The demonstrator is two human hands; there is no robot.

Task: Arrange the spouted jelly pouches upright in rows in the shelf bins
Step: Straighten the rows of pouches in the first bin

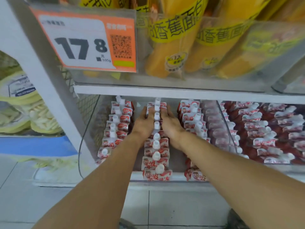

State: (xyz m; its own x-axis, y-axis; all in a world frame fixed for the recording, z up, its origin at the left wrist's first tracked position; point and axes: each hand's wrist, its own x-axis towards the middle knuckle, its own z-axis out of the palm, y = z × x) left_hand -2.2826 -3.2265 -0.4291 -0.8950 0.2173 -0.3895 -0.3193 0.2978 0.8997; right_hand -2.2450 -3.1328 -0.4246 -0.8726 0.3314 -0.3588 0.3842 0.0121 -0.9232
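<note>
Red-and-white spouted jelly pouches with white caps stand in three rows inside a clear bin (92, 123) on the lower shelf. My left hand (145, 123) lies flat against the left side of the middle row (156, 156), fingers straight and pointing back. My right hand (171, 125) lies flat against that row's right side. The white caps run up between both hands. The left row (115, 128) and the right row (193, 119) stand beside my hands. My fingertips are partly hidden among the pouches.
A second clear bin (227, 129) to the right holds more pouches lying in looser rows. The shelf above carries yellow-orange packs (171, 47) and an orange price tag (85, 40). A grey upright post (49, 90) stands left. Tiled floor lies below.
</note>
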